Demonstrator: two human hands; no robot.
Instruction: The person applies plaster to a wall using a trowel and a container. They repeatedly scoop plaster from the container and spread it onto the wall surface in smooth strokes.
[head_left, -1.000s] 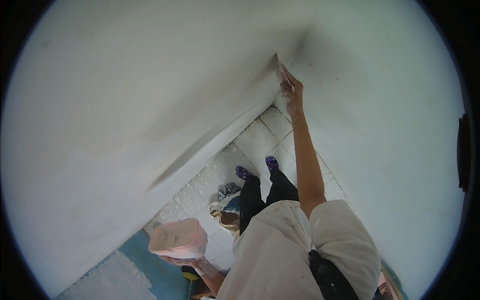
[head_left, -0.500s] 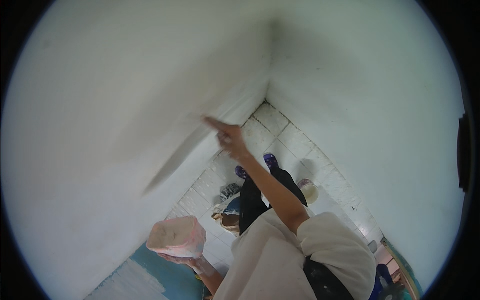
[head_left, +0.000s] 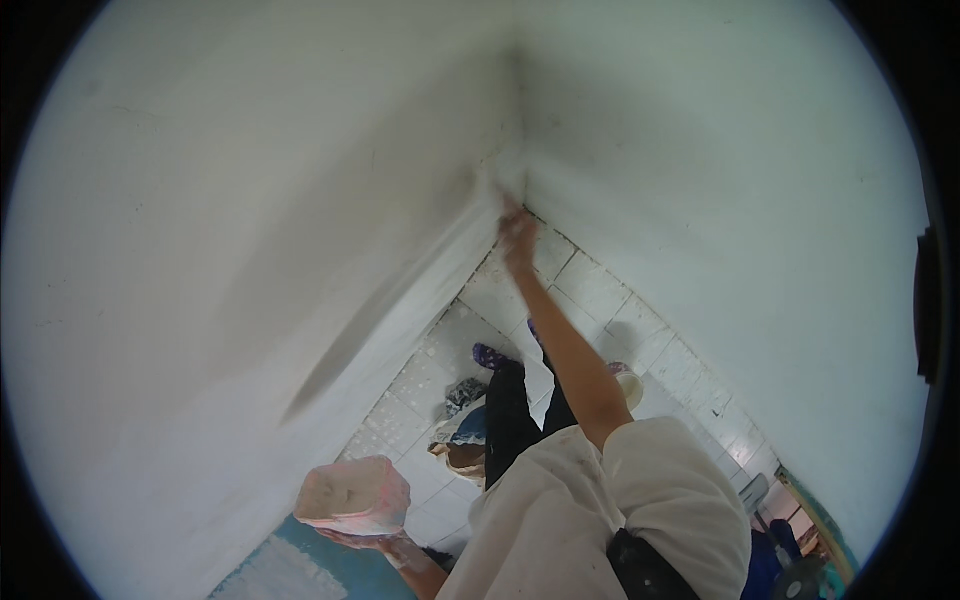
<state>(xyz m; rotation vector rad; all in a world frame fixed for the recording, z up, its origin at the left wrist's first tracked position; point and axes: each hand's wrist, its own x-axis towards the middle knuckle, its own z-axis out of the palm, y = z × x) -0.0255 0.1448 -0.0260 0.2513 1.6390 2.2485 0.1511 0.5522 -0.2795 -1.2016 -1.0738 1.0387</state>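
My left hand (head_left: 365, 541) supports a pink plastic tub (head_left: 352, 497) from below, at the lower left. Smears coat the tub's sides, and a pale beige paste fills it near the rim. Whitish residue marks that hand and wrist. At the wall corner, low down near the floor, my right hand (head_left: 517, 240) is stretched out against the left wall (head_left: 330, 250). Motion blurs it; the fingers look curled with one reaching forward. Whatever they hold, if anything, cannot be made out.
A second wall (head_left: 720, 200) meets the left one at the corner. Below lie white floor tiles (head_left: 590, 285) with pale spatters. Near my feet are a small bucket (head_left: 629, 388) and a crumpled bag (head_left: 460, 455). A fan (head_left: 798, 578) stands at the lower right.
My right hand has moved right and away from me along the left wall into the corner. The tub in my left hand has stayed almost in place, slightly lower.
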